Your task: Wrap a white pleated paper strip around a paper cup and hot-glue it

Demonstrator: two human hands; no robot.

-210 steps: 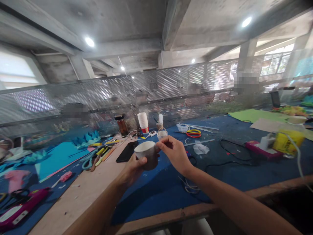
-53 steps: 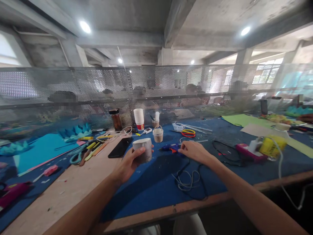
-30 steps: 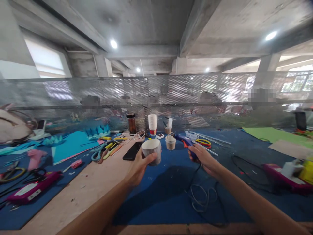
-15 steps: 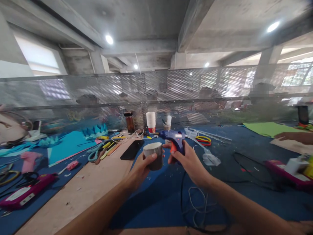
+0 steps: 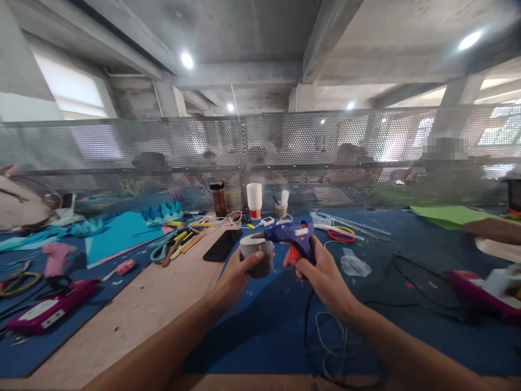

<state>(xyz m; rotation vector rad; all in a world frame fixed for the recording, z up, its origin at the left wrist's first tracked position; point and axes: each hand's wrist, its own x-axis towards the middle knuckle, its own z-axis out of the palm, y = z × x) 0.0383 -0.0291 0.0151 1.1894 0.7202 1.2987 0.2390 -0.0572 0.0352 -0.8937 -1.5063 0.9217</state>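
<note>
A small grey cup [image 5: 260, 262] with a pale top is held over the blue mat by my left hand [image 5: 240, 272], the thumb lying along its near side. My right hand [image 5: 319, 266] is closed round the handle of a blue hot glue gun [image 5: 291, 232] with an orange trigger. The gun points left, and its nozzle reaches the cup's top edge; whether it touches cannot be told. A thin glue stick trails from the gun's back. My right fingers lie at the trigger.
A black phone [image 5: 222, 245] lies behind my left hand, beside scissors [image 5: 158, 251] and knives. Stacked paper cups [image 5: 254, 201] and a brown jar [image 5: 218, 200] stand farther back. Magenta power strips [image 5: 52, 309] lie at both sides. Cables run near my right forearm. A perforated screen [image 5: 280, 157] stands behind.
The glue gun has tipped down, and its nozzle has come from above and behind the cup onto its top edge. My left hand still holds the cup. The view has shifted slightly.
</note>
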